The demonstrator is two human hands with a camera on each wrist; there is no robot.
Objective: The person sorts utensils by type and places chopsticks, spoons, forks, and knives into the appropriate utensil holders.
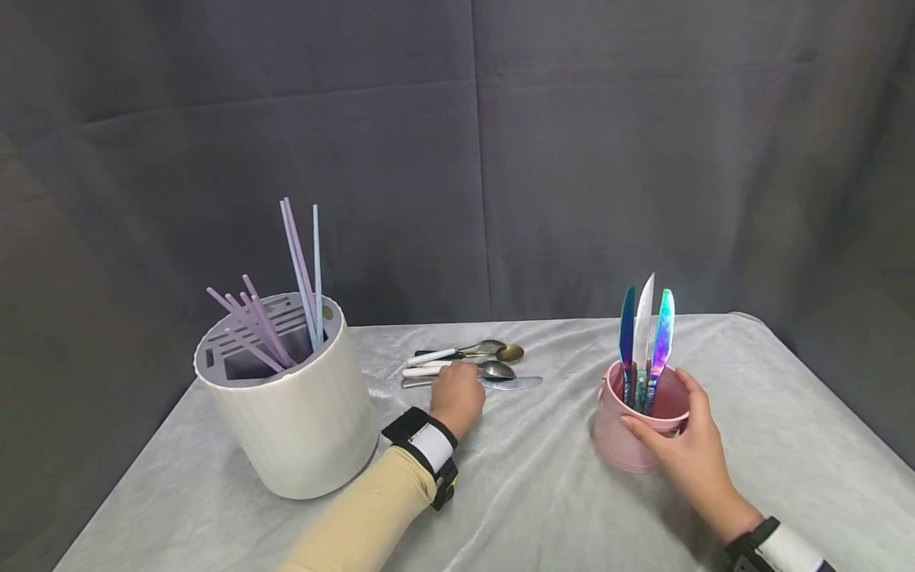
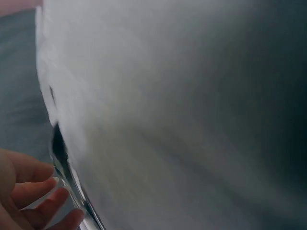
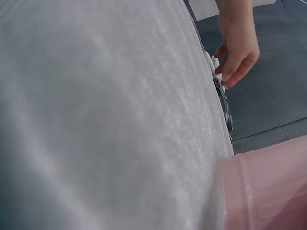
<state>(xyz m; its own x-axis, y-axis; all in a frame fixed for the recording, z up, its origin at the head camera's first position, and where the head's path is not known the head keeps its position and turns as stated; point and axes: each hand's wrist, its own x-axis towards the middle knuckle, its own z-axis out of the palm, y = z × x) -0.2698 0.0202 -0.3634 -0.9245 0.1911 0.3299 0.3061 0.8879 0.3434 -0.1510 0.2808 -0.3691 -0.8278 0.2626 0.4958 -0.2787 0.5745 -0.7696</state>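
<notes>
1. The left hand (image 1: 457,397), fingers curled, touched the silver knife (image 1: 500,384) among the loose cutlery.
2. The right hand (image 1: 682,445) gripped the pink cup's (image 1: 629,445) rim, at four o'clock from the left.
3. Three knives (image 1: 646,342) stood in the cup; seven chopsticks (image 1: 286,302) stood in the white holder (image 1: 300,429), at eight o'clock from the left hand.

Pale pink cup (image 1: 632,433); iridescent blue, white and rainbow knives (image 1: 646,338). Off-white holder (image 1: 300,421) with lilac and light-blue chopsticks (image 1: 286,294). Silver, gold, white-handled spoons (image 1: 472,361). White cloth (image 1: 543,492), grey backdrop (image 1: 572,159).
</notes>
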